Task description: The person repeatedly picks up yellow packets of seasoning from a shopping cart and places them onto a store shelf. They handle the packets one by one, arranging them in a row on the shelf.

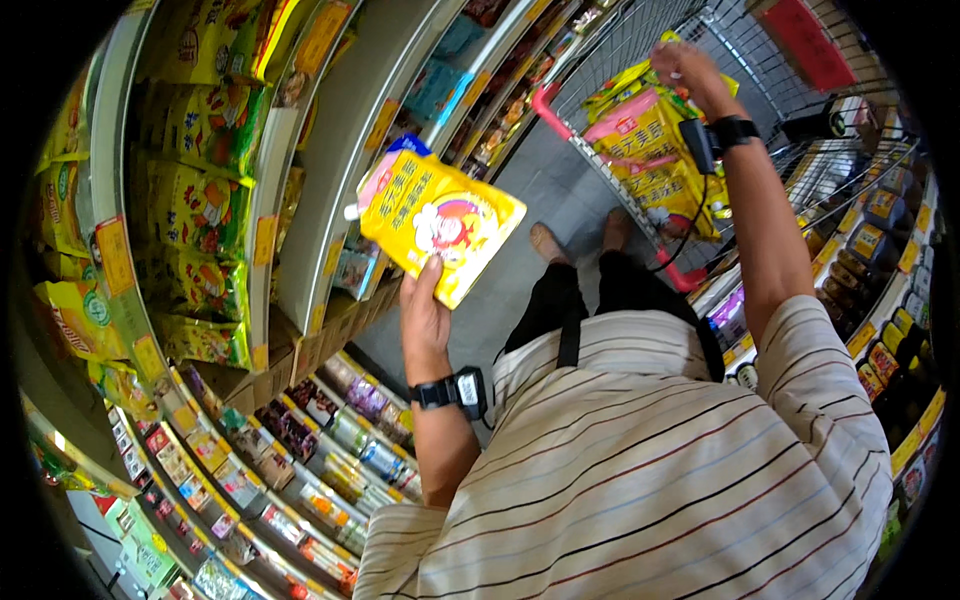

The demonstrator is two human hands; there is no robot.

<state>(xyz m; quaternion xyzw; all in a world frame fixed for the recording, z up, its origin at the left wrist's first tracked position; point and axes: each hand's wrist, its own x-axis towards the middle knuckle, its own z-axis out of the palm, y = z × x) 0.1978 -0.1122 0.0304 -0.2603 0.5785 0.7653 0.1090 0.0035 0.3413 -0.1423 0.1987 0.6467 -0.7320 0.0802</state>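
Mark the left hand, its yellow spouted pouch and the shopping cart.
Left hand (424,318), head view: base of thumb.
Yellow spouted pouch (443,222), head view: printed front.
Shopping cart (549,113), head view: red rim corner.

We hold our left forearm out ahead of us, the left grip pinched, thumb pointing forward on top, fingers hidden beneath. Our right arm reaches farther forward, mostly extended; how tightly the right grip closes, we cannot tell.
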